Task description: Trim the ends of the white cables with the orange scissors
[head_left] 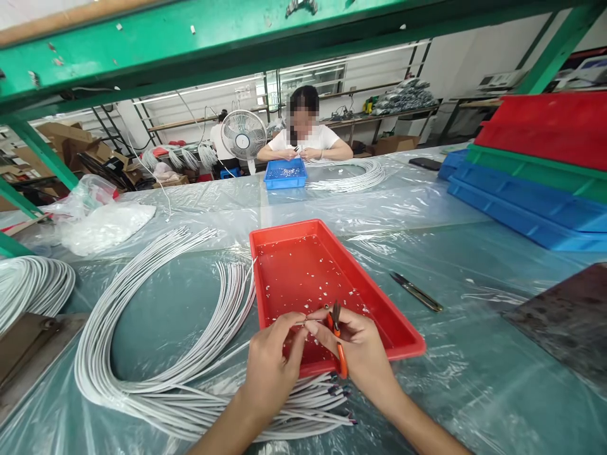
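No legible text, fan badge (pixel 243 141) too small

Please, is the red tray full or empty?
Neither: small pale scraps lie scattered in the red tray, and much of its bottom shows between them.

Forearms (pixel 411 418) angle inward — left hand (pixel 275 351) and right hand (pixel 356 338) nearly meeting, both curled into a pinch.

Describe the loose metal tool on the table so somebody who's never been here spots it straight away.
Find the red tray on the plastic-covered table. Just off its long right side lies a slim metal tool, darker at its far end. Unlike the orange-handled cutters held over the tray, it lies loose and shows no orange.
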### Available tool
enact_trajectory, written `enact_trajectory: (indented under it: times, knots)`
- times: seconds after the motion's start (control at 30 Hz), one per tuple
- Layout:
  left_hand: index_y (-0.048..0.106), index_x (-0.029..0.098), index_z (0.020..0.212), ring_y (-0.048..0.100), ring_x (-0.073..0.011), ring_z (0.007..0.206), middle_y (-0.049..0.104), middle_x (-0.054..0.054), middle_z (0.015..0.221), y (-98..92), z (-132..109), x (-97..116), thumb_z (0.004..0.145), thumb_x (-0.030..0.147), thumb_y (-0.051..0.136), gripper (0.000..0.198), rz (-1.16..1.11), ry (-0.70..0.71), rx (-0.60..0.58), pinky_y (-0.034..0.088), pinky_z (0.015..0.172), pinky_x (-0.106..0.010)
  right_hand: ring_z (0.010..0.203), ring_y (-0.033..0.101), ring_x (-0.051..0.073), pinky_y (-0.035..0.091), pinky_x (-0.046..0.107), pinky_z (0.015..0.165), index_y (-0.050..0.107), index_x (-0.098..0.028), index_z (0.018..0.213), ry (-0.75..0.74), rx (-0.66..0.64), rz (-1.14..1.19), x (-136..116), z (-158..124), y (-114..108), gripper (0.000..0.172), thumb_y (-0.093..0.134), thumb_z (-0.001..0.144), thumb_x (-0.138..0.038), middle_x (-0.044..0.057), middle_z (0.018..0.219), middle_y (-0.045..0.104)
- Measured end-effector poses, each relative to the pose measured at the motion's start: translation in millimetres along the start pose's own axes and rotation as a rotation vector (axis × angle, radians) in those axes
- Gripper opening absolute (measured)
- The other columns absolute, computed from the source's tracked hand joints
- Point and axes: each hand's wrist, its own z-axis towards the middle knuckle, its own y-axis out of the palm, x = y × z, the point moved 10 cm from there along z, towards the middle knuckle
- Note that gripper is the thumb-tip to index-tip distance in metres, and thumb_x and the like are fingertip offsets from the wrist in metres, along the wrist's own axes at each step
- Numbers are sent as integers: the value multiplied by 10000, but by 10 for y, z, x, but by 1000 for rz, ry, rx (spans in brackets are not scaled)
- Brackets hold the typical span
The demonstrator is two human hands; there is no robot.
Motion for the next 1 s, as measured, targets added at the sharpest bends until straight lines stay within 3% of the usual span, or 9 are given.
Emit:
enact_trajectory:
  times: [0.27,0.33,0.43,0.5,0.6,0.7,0.8,0.9,1.0]
  knots:
    - [656,187,891,619,-122,517,705,-29,766,61,-28,-98,833,196,486,180,-154,-189,-149,486,513,-208,583,547,144,460,250,562,685,-180,781,-164,-1,-137,-250,-20,-18,92,643,713,-226,8,628,600]
    - [656,187,895,642,-141,609,703,-40,809,16,-47,-64,824,184,500,171,-158,-174,-101,505,577,-219,580,546,147,458,252,556,675,-173,744,-166,-2,-146,-268,-23,-15,84,636,720,-243,14,626,601]
    - [650,177,901,633,-176,826,687,-65,880,-142,-109,94,794,117,523,177,-137,-30,75,489,761,-260,572,533,144,450,244,544,646,-163,689,-145,37,-145,-249,-16,-57,109,649,709,-270,10,616,589]
    - [653,171,885,615,-180,873,664,-80,927,-169,-181,170,783,88,522,186,-145,22,124,475,791,-265,555,517,136,440,234,526,616,-159,654,-124,71,-139,-215,-8,-91,143,652,708,-287,-4,588,563]
    - [667,170,871,596,-187,899,635,-91,969,-159,-259,180,782,97,528,181,-192,-21,154,462,799,-275,550,510,128,439,224,526,594,-157,632,-108,103,-133,-174,-2,-114,165,652,709,-291,-18,567,544]
    - [676,172,891,602,-177,818,650,-70,878,28,-243,104,810,158,520,176,-383,-158,34,463,752,-279,550,513,126,442,220,524,605,-156,658,-120,131,-143,-172,-10,-130,145,648,714,-283,-20,574,550]
    - [675,158,902,597,-147,662,658,-40,721,309,-236,-116,851,262,480,227,-709,-455,-96,467,673,-266,539,519,129,442,225,513,608,-158,652,-160,143,-177,-203,-30,-133,123,639,721,-255,-18,565,544]
    - [684,136,793,552,-109,573,617,-9,586,428,-218,-260,836,309,512,248,-1052,-626,-51,450,627,-226,568,548,140,448,233,537,631,-173,696,-237,140,-228,-257,-71,-108,22,634,713,-186,-5,606,577]
    - [670,126,660,526,-78,563,599,3,569,487,-233,-337,757,307,625,211,-1286,-724,10,432,622,-185,572,551,141,441,235,534,657,-202,751,-336,117,-280,-317,-131,-47,126,619,685,-102,-3,628,586]
